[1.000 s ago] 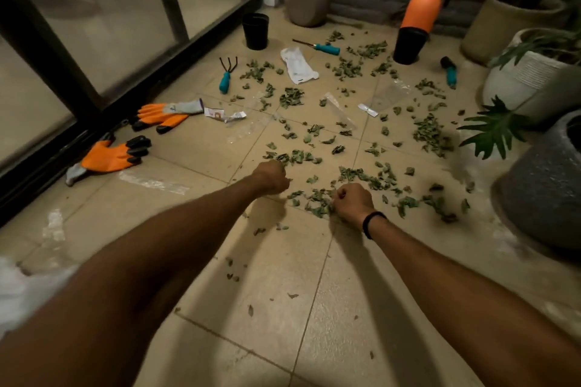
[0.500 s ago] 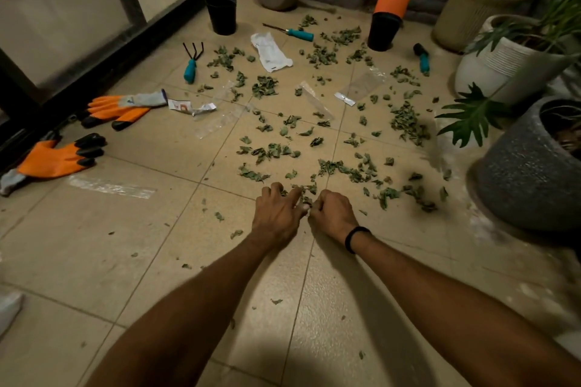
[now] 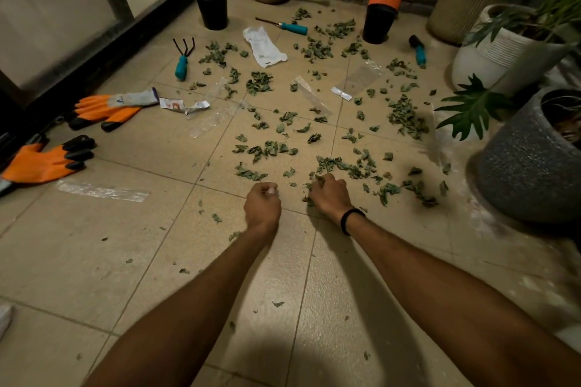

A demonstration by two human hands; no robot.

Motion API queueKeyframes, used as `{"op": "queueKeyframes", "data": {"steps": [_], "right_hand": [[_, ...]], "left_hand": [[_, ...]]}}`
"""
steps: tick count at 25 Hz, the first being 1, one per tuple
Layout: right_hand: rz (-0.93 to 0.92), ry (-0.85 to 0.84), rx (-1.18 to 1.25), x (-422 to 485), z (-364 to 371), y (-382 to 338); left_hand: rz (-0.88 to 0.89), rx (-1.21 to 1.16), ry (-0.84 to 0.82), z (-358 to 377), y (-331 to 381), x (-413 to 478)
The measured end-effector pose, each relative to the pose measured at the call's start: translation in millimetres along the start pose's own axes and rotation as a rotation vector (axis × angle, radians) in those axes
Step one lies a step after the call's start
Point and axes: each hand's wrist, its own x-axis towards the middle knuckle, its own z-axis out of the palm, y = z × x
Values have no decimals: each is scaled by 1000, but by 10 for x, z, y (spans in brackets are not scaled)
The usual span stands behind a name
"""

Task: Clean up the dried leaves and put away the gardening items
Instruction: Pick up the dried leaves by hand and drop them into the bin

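Beige floor tiles (image 3: pixel 94 261) carry the dried leaves (image 3: pixel 405 116): small, curled, dull green (some mere crumbs), strewn from the hands out toward the grey pot (image 3: pixel 522 176). Fingers of the right hand (image 3: pixel 330 196) curl round a clump of them. Just beside it, the left hand (image 3: pixel 262 203) is fisted, and I cannot tell what it holds.

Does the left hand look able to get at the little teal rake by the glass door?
Probably, with a lean forward: only tile and scattered dried leaves lie between the left hand and the rake, nothing standing in the way. The hand is curled now, though.
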Motion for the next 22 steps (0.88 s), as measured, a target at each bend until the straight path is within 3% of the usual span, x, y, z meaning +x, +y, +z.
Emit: {"op": "queueKeyframes", "data": {"steps": [4, 6, 8, 10, 13, 15, 19, 22], "right_hand": [[-277, 55, -224, -28, 228, 19], [-304, 105, -291, 30, 257, 5], [-244, 134, -237, 75, 248, -36], [-114, 131, 35, 117, 177, -97], [-10, 102, 248, 196, 60, -191], [-23, 114, 248, 236, 30, -283], [-107, 136, 63, 328, 185, -441], [-171, 65, -45, 345, 385, -446]], "left_hand": [[-611, -701, -12, -91, 327, 102], [-708, -895, -44, -220, 425, 121], [-697, -876, -94, -324, 433, 159], [-561, -633, -87, -404, 425, 242], [97, 237, 55, -419, 250, 456], [348, 617, 64, -385, 155, 546], [363, 1037, 82, -235, 1, 560], [425, 1114, 168, -161, -100, 547]]}}
